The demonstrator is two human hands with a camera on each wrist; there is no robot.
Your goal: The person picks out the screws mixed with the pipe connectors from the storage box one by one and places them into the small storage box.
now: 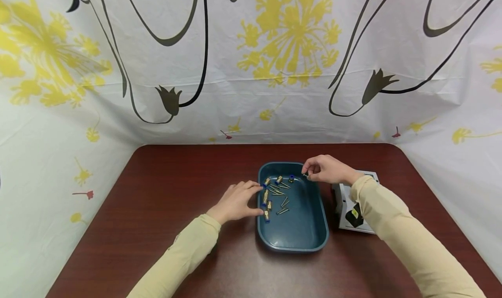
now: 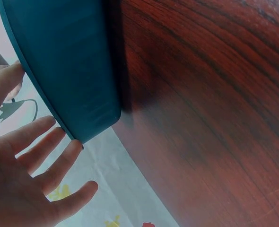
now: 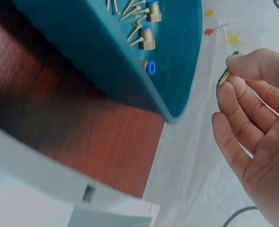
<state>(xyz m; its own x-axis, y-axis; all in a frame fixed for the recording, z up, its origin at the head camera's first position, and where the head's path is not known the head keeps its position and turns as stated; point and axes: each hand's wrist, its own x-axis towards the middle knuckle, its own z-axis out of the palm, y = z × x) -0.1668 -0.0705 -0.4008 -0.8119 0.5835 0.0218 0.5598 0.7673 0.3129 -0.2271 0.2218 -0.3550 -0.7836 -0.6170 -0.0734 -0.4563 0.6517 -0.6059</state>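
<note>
A white patterned cloth [image 1: 219, 54] is filling the upper part of the head frame, and below it the dark red wooden table [image 1: 188, 167] is spreading. A blue-green tray [image 1: 298, 232] is sitting right of centre on the table, and a white box [image 1: 346, 204] is standing just beside it, partly hidden behind my right sleeve. My left hand [image 1: 239, 202] is reaching to the tray's left rim, its fingers spread and grasping nothing, some tips meeting the rim in the left wrist view. My right hand [image 1: 331, 169] is hovering at the tray's upper right corner, its thumb and a finger pinching a small screw. Several brass fittings [image 1: 266, 196] with blue ends are lying along the tray's left and upper sides, near my left fingertips, and loose screws [image 1: 277, 191] are lying among and beside them. The pinched screw [image 3: 225, 74] is slanting between my fingertips in the right of the right wrist frame, its head beside my thumb tip, its threaded end pointing down-left over the fingertip below.
</note>
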